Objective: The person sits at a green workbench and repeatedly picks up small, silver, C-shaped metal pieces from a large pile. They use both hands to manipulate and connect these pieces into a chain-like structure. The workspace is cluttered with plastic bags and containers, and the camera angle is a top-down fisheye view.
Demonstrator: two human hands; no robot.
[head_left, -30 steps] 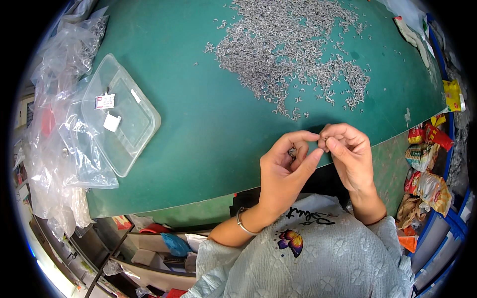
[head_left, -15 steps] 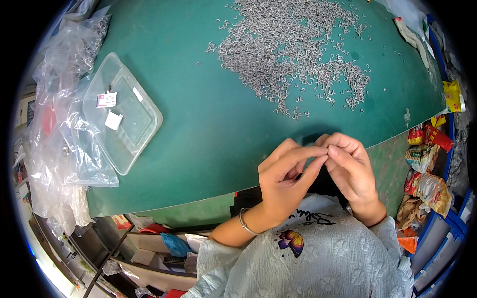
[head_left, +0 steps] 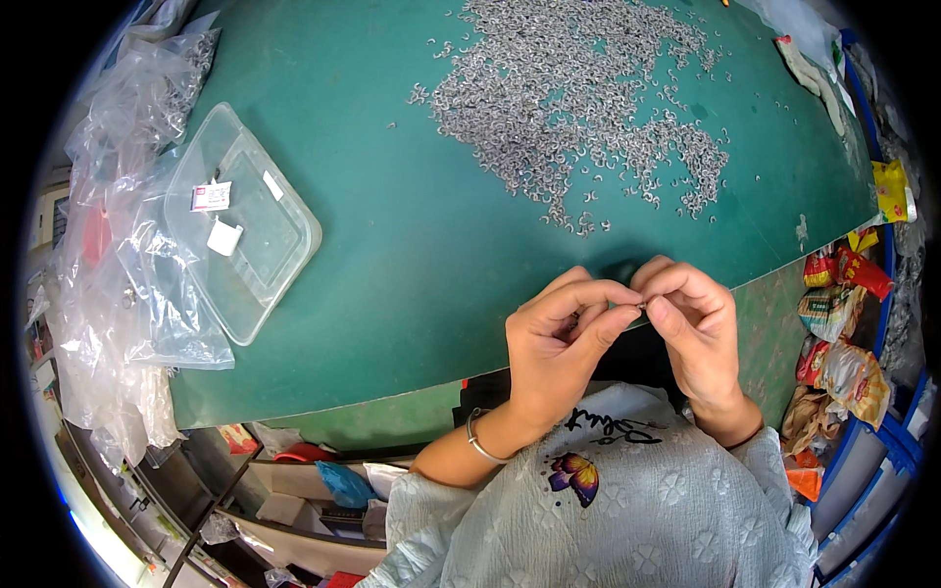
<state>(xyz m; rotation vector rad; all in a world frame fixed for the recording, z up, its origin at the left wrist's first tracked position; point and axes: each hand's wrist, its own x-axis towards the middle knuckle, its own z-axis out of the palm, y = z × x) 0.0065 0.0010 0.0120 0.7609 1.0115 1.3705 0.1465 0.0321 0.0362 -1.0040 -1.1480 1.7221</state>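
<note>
My left hand and my right hand meet fingertip to fingertip over the table's near edge. Pinched between them is a tiny metal piece, mostly hidden by the fingers; its exact shape cannot be made out. Something dark shows inside the curled fingers of my left hand, too small to name. Beyond the hands, a wide heap of small C-shaped metal pieces lies spread over the green table, with single ones scattered at its rim.
A clear plastic lid or tray with a white block and a small packet lies at the left, beside clear plastic bags. At the far right lies a pale glove. Colourful food packets hang or stand beyond the right edge. Drawers stand below left.
My fingertips have shifted slightly around the tiny metal piece, which now shows between them. Both hands have barely moved otherwise; the heap and tray are unchanged.
</note>
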